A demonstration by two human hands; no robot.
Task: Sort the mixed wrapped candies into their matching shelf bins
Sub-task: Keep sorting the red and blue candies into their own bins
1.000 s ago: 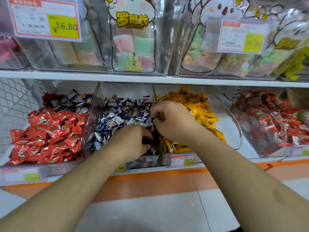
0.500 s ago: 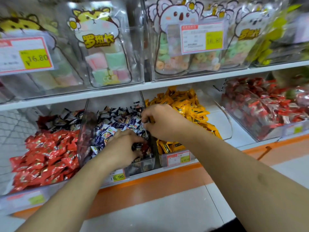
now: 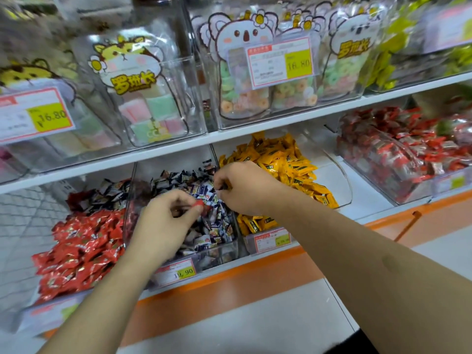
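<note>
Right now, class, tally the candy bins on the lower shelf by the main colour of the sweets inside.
Red candy bins: 2
Blue-and-white candy bin: 1
Yellow candy bin: 1
Total: 4

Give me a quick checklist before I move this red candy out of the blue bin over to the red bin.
1. Red candy held: ok, left hand pinches it at the fingertips.
2. It is a stray: ok, it sits over the blue bin among blue and white wrappers.
3. Red bin reachable: ok, it is next door on the left, top open.
4. Right hand out of the way: cannot tell, its fingers are curled on something dark close to the left fingers.
5. Only one candy in the left hand: cannot tell, the palm is hidden.
</note>
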